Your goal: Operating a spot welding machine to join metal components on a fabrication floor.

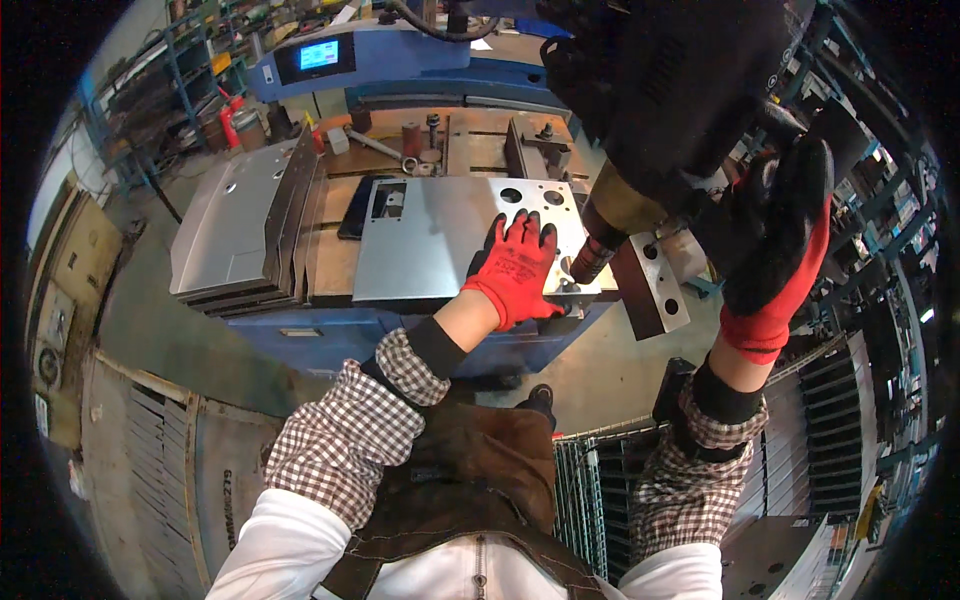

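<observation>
My left hand (517, 268), in a red glove with black fingertips, lies with fingers apart on a flat silver metal sheet (430, 245). The sheet has several round holes toward its right end and a rectangular cutout at its far left corner. Just right of that hand, the spindle tip (592, 258) of a dark machine head (660, 90) comes down over the perforated end; whether it touches the metal cannot be told. My right hand (785, 250), gloved alike, is raised beside the machine head with fingers stretched upward and black palm turned inward. No held thing shows in it.
Bent metal panels (235, 225) are stacked at the left of the worktable (470, 135). A wrench (375, 145) lies behind the sheet. A strip with holes (655, 285) juts out at right. Farther back is a lit screen (319, 55). A wire cage (620, 490) stands near my legs.
</observation>
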`<state>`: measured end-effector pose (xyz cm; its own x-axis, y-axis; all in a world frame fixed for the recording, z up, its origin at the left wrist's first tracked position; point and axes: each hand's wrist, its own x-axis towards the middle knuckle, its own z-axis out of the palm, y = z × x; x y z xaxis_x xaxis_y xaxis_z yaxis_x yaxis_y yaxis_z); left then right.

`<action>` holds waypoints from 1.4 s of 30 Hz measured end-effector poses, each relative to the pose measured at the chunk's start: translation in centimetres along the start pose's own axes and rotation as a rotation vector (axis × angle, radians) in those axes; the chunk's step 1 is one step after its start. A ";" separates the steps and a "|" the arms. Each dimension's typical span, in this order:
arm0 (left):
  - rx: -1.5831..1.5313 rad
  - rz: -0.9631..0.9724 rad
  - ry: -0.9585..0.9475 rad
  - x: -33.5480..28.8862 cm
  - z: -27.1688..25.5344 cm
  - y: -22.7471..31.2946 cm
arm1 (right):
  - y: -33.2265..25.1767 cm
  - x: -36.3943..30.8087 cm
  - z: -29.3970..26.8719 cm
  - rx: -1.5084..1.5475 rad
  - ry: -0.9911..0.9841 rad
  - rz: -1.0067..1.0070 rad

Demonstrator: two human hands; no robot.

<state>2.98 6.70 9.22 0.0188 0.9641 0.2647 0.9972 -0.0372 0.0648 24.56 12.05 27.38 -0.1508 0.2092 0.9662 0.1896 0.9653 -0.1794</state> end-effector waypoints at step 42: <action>-0.008 0.013 0.046 -0.6 1.1 -0.7 | 8.0 -26.7 10.6 0.508 0.009 1.031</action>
<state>2.32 6.48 7.92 0.0280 0.9506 0.3091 0.9963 -0.0516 0.0684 19.83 15.81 -1.81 -0.1439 0.9372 0.3177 -0.1951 0.2878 -0.9376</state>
